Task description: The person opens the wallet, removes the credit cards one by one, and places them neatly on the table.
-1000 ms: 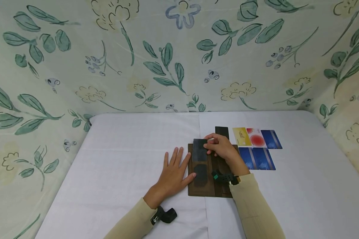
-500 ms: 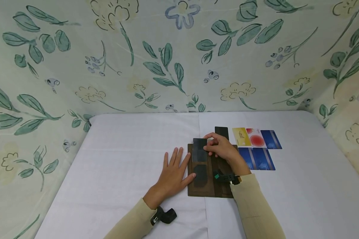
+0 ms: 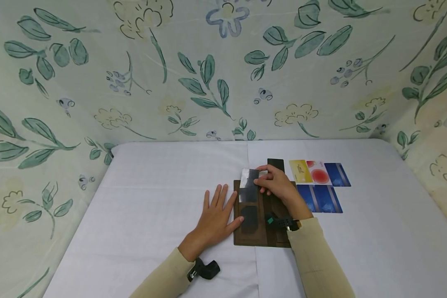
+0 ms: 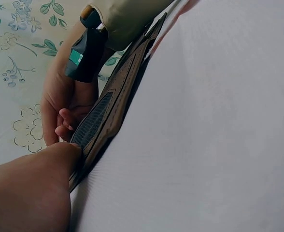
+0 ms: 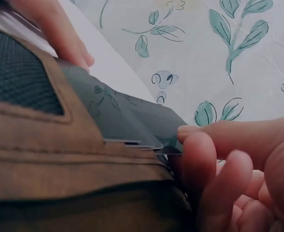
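A brown wallet (image 3: pixel 260 236) lies spread on the white table, with a dark mesh window (image 3: pixel 249 218) on its left half. From the upper part of that half sticks out a dark, glossy card-like sheet (image 3: pixel 248 188). My right hand (image 3: pixel 279 186) pinches this sheet by its right edge, between thumb and fingers; the right wrist view shows the fingertips at its corner and what look like layered edges. My left hand (image 3: pixel 216 219) lies flat with spread fingers, its thumb and index finger touching the wallet's left side. The right forearm hides part of the wallet's right half.
Behind the wallet lies a black card (image 3: pixel 275 164). To the right are a yellow card (image 3: pixel 300 171), a white card with a red circle (image 3: pixel 320 175) and several blue cards (image 3: pixel 328 198). A floral cloth (image 3: pixel 208 82) hangs behind the table.
The glossy sheet has risen slightly at its far end and now catches a bright reflection. My right fingers have shifted a little with it. The left hand stays in place.
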Available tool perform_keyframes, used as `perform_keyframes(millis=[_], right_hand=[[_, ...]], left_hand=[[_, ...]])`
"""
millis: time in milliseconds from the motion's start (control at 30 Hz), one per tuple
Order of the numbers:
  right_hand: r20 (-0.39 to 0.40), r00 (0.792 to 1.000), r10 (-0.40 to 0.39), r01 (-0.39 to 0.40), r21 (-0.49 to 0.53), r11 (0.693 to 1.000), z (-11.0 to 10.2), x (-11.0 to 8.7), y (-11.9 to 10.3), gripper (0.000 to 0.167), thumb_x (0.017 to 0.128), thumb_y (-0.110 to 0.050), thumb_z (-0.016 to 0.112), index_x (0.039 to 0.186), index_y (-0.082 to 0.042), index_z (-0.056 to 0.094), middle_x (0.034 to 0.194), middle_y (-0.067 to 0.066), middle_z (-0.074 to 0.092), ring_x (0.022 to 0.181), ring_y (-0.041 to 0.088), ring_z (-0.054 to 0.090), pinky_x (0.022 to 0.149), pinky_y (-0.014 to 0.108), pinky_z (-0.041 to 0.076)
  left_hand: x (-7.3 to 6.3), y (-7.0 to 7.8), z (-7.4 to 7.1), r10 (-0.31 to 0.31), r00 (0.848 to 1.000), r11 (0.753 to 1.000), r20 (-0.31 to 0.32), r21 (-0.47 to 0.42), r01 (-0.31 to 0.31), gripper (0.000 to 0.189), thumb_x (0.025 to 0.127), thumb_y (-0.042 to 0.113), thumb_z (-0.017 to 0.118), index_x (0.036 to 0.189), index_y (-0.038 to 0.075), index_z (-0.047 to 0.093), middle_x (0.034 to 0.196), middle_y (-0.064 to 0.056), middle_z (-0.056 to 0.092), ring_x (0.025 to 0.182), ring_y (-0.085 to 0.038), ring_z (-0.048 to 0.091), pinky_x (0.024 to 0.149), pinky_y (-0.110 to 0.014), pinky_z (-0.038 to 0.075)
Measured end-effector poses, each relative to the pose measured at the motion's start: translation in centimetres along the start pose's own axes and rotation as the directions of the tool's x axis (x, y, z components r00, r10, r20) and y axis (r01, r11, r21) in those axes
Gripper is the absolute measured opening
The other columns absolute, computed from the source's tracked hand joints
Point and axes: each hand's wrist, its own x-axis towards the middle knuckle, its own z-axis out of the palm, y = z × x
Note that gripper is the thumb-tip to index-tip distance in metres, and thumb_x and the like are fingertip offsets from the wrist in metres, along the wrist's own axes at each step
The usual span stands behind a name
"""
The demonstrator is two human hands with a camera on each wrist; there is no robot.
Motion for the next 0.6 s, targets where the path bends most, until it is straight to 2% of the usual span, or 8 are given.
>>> perform_keyframes(millis=[133, 267, 400, 600], right_hand=[[0.016, 0.999, 0.044, -0.045, 0.057, 0.997, -0.23, 0.17, 0.18, 0.034, 0.089, -0.011, 0.069, 0.114, 0.007, 0.057, 0.075, 0.006, 0.065, 0.058, 0.012, 0.060, 0.051, 0.021, 0.048], [0.036, 0.999, 0.040, -0.043, 0.088, 0.995, -0.33, 0.12, 0.23, 0.028, 0.089, -0.008, 0.069, 0.109, 0.008, 0.058, 0.076, 0.005, 0.065, 0.060, 0.012, 0.061, 0.053, 0.020, 0.049], [0.046, 0.999, 0.018, -0.022, 0.097, 0.995, -0.43, 0.14, 0.30, 0.028, 0.089, -0.009, 0.069, 0.109, 0.007, 0.057, 0.078, 0.006, 0.065, 0.061, 0.011, 0.062, 0.054, 0.020, 0.050], [0.033, 0.999, 0.028, -0.032, 0.132, 0.991, -0.50, 0.18, 0.31, 0.033, 0.092, -0.012, 0.066, 0.117, 0.005, 0.054, 0.080, 0.008, 0.065, 0.061, 0.012, 0.061, 0.054, 0.022, 0.050]], left_hand=[[-0.01, 0.01, 0.03, -0.001, 1.000, 1.000, -0.001, 0.002, 0.001, 0.075, 0.096, 0.060, 0.039, 0.154, 0.013, 0.026, 0.159, -0.018, 0.014, 0.147, -0.035, 0.007, 0.112, -0.062, 0.007], [-0.05, 0.04, -0.03, 0.005, 1.000, 1.000, -0.010, -0.005, -0.005, 0.074, 0.096, 0.058, 0.042, 0.153, 0.012, 0.028, 0.159, -0.019, 0.015, 0.147, -0.036, 0.008, 0.111, -0.062, 0.008], [-0.06, 0.05, -0.09, 0.010, 1.000, 1.000, -0.017, -0.007, -0.010, 0.073, 0.097, 0.057, 0.043, 0.152, 0.011, 0.029, 0.158, -0.019, 0.016, 0.146, -0.037, 0.009, 0.111, -0.062, 0.009], [-0.08, 0.07, -0.22, 0.012, 1.000, 1.000, -0.014, 0.004, -0.012, 0.074, 0.097, 0.058, 0.041, 0.153, 0.011, 0.028, 0.159, -0.019, 0.015, 0.147, -0.036, 0.009, 0.111, -0.063, 0.008]])
